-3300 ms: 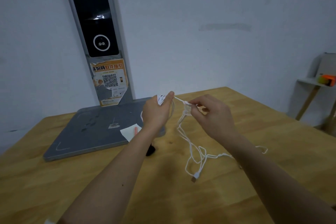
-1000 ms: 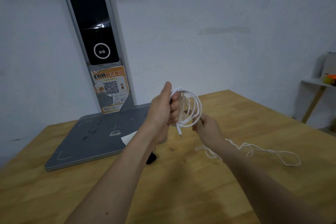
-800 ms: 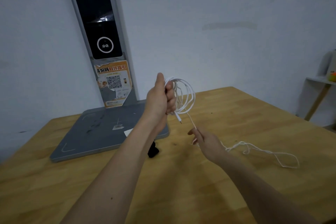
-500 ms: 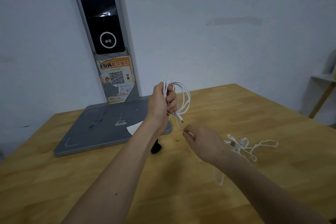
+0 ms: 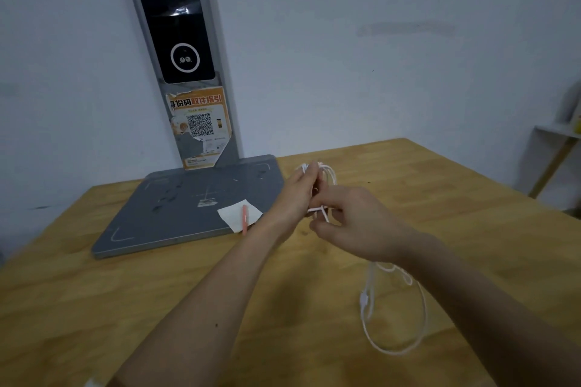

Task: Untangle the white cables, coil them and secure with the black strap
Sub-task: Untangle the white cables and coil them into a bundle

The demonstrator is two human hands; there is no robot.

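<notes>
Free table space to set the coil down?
Bare wood on the table left of the left forearm, in front of the gray base; also the far right corner. Crowded: loose cable at right, paper and pen on the base edge.

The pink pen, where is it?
In the head view the pink pen lies left of centre on a white paper slip at the near right corner of the grey base plate, just left of the left hand.

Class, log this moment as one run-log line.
step: coiling | left hand: holds coil | right hand: pinches cable | loose cable: on table | strap: not visible
</notes>
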